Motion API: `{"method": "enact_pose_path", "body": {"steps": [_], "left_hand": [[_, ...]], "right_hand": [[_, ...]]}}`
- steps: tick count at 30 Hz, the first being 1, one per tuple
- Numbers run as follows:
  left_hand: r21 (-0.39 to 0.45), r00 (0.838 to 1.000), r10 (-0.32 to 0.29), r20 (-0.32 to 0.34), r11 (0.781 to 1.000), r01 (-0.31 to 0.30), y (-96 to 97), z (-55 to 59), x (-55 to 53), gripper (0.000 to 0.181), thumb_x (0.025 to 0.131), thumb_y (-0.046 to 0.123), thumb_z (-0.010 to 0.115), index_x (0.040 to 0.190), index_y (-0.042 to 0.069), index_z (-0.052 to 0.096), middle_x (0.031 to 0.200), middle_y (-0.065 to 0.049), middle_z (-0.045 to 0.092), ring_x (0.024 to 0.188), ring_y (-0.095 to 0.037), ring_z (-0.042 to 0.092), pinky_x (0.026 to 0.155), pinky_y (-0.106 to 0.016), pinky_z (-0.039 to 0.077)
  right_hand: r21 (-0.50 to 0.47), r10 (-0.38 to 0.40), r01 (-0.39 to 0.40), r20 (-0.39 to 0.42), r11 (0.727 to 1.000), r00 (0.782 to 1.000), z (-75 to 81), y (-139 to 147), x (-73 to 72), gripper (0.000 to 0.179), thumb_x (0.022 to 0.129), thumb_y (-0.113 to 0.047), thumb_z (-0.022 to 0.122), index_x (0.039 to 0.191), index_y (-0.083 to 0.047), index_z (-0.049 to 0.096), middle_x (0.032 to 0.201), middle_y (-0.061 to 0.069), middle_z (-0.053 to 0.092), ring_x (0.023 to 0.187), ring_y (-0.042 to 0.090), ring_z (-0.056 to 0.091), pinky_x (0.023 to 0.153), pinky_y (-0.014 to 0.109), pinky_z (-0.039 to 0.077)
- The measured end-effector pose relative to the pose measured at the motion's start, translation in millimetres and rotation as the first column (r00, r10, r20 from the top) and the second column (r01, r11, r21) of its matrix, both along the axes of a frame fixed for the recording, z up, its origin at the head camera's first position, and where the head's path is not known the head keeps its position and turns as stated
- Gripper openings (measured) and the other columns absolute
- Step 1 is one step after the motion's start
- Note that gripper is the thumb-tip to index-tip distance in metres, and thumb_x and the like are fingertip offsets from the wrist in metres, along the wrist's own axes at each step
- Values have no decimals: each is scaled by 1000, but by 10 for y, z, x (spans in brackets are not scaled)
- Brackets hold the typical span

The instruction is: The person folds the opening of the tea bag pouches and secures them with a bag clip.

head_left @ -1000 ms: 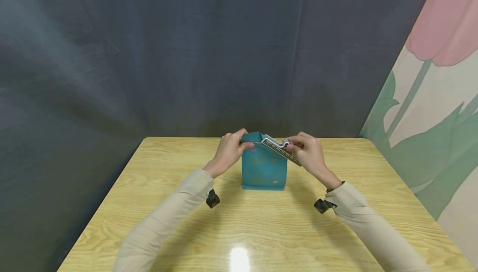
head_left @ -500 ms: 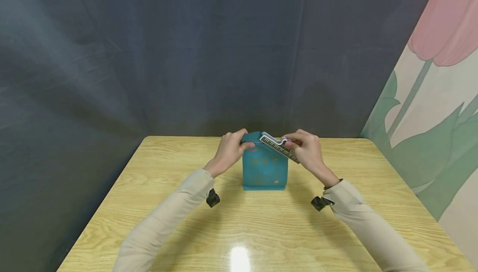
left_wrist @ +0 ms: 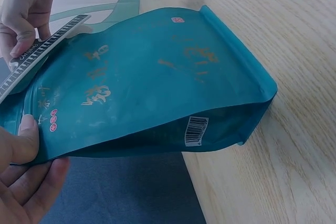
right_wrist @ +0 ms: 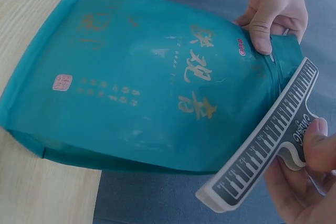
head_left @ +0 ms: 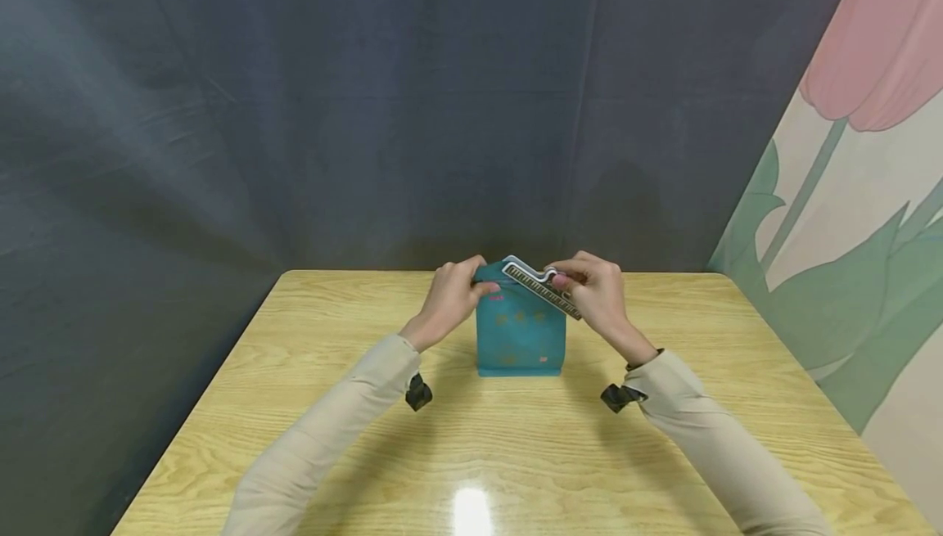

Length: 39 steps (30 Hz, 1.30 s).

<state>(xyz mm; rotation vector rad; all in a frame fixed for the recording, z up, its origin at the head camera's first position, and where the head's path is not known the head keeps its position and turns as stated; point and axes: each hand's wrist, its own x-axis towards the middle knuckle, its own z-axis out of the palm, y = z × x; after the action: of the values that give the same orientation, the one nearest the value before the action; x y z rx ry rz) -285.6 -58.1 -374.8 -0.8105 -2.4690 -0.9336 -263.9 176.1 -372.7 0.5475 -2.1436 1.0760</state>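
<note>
A teal tea pouch (head_left: 519, 335) with gold lettering stands upright on the table. My left hand (head_left: 449, 299) pinches its top left corner, thumb on the front face. In the left wrist view that thumb (left_wrist: 26, 140) presses just below the seal line. My right hand (head_left: 598, 297) grips a long bag clip (head_left: 541, 289) by its handle, thumb and fingers on either side. The clip carries a piano-key pattern and lies slanted across the pouch's top right corner, as the right wrist view also shows for the clip's bar (right_wrist: 262, 137).
The pouch rests on a light wood table (head_left: 331, 454) with a bright glare spot near the front. A dark curtain (head_left: 442, 110) hangs behind the far edge, and a wall painted with a tulip (head_left: 862, 69) is at the right.
My right hand has moved left and slightly up with the clip, so the clip reaches farther over the pouch's top. The left hand keeps its hold at the corner.
</note>
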Motion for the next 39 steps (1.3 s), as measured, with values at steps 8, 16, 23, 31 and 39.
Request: {"method": "enact_pose_path", "body": {"steps": [8, 16, 23, 31, 39], "left_hand": [[10, 1000, -13, 4, 1000, 13, -10, -1, -13, 17, 88, 20, 74, 87, 5, 65, 57, 3, 51, 46, -7, 33, 49, -22, 28], [29, 999, -14, 32, 999, 13, -11, 14, -22, 18, 88, 19, 74, 83, 7, 62, 61, 3, 55, 49, -8, 40, 50, -23, 31], [28, 999, -22, 36, 999, 21, -21, 21, -17, 18, 87, 18, 75, 82, 7, 62, 59, 2, 53, 49, -9, 38, 51, -23, 30], [10, 999, -28, 35, 1000, 28, -22, 33, -28, 19, 88, 19, 74, 81, 8, 61, 55, 3, 45, 47, -8, 32, 50, -23, 26], [12, 998, -34, 44, 999, 33, -32, 23, -35, 18, 88, 20, 74, 82, 9, 61, 55, 3, 46, 46, -8, 33, 50, -23, 27]], "right_hand": [[3, 2, -2, 14, 1000, 1000, 8, -9, -14, 14, 80, 11, 76, 86, -1, 80, 68, 4, 64, 54, 13, 45, 48, 20, 32], [2, 10, -10, 3, 1000, 1000, 40, -27, -36, 12, 80, 8, 77, 86, -2, 80, 67, 3, 64, 53, 12, 44, 49, 21, 32], [-3, 13, -13, -6, 1000, 1000, 35, -45, -36, 13, 79, 9, 78, 85, -2, 80, 67, 3, 64, 53, 12, 45, 48, 21, 31], [-9, 18, -19, -30, 1000, 999, 39, -53, -50, 13, 79, 9, 78, 86, -1, 80, 68, 3, 65, 53, 11, 47, 49, 18, 32], [6, 43, -43, -28, 999, 999, 41, -40, -62, 14, 79, 10, 77, 87, -1, 80, 69, 4, 65, 55, 11, 48, 49, 17, 34]]}}
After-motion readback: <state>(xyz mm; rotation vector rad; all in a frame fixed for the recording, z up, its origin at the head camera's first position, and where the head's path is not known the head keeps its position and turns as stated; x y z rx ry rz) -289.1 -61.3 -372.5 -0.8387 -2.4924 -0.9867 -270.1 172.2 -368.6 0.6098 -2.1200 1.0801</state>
